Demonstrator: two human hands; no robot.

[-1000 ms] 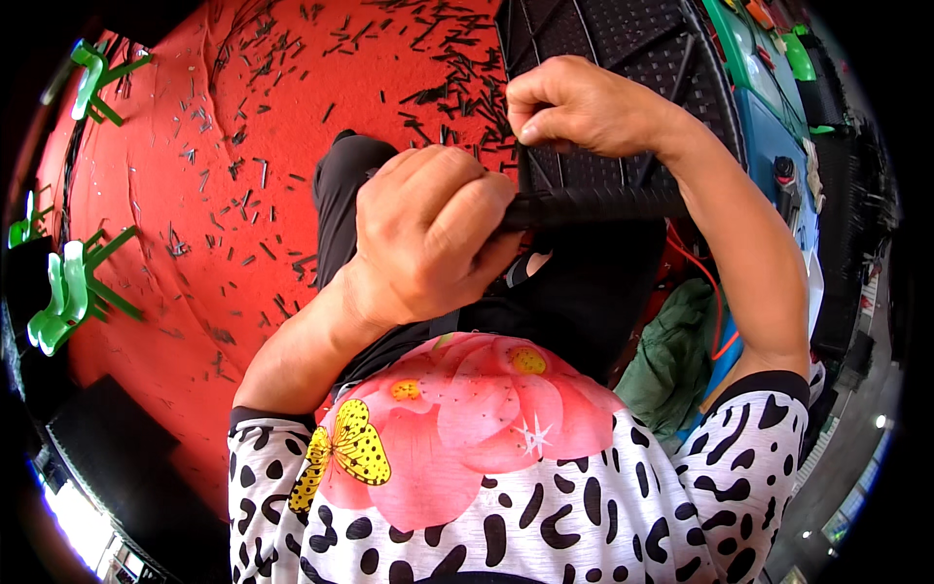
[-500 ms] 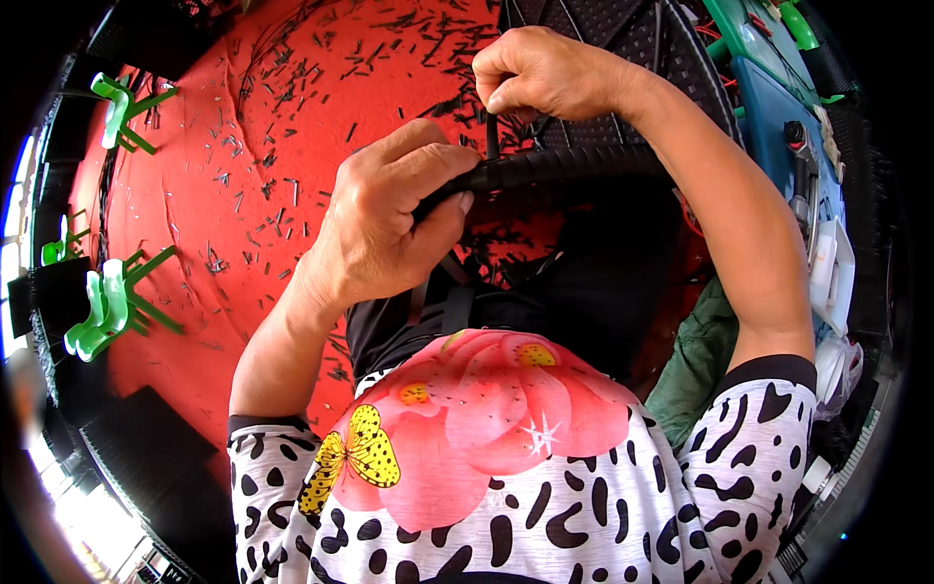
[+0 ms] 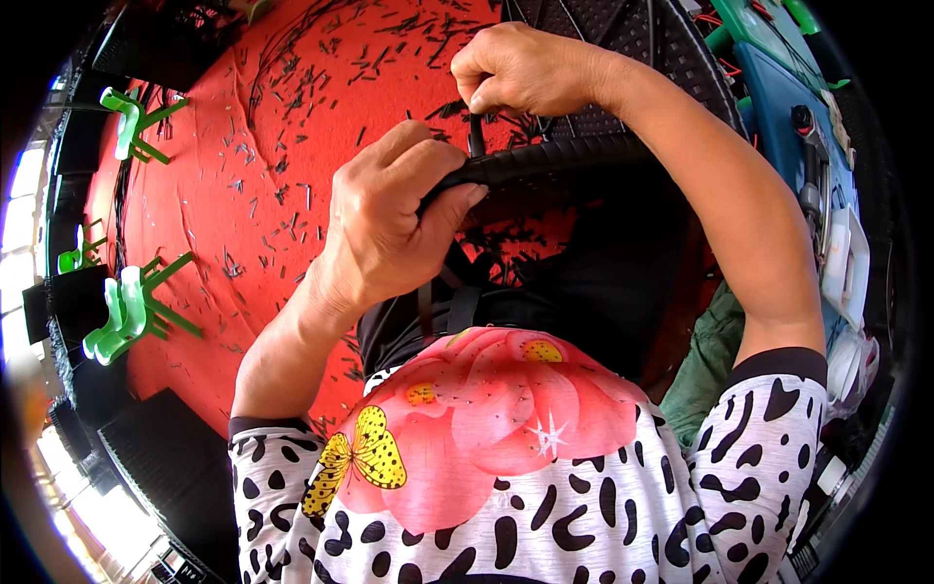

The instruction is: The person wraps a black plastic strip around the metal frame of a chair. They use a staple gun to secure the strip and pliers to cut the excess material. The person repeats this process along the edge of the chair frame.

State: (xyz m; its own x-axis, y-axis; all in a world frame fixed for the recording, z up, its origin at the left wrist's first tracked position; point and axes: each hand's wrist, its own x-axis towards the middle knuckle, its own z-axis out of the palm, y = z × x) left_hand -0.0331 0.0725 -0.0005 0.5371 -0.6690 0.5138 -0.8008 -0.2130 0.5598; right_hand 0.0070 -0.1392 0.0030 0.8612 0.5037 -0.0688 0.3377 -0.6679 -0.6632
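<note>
My left hand [image 3: 384,219] is closed around the end of a black rim [image 3: 574,154] bound with flat strip, its thumb below and fingers above. Just over the rim, the fingers of my right hand [image 3: 535,73] pinch a black strip [image 3: 476,138]. Pulled taut, that strip runs down to the rim right beside my left fingers. A black woven panel [image 3: 686,73] spreads out behind my right wrist and forearm. How the rim joins the panel is partly hidden by my right arm.
Many short black offcuts [image 3: 292,229] litter the red floor [image 3: 204,282]. Green stools [image 3: 122,311] stand at the left. To the right are a blue surface [image 3: 773,107] with a dark hand tool [image 3: 809,161], a white tray [image 3: 844,268] and green cloth [image 3: 705,365].
My right hand has shifted slightly left, and the strip it pinches now meets the rim nearer my left fingers. My left hand keeps its hold. The whole view has turned a little.
</note>
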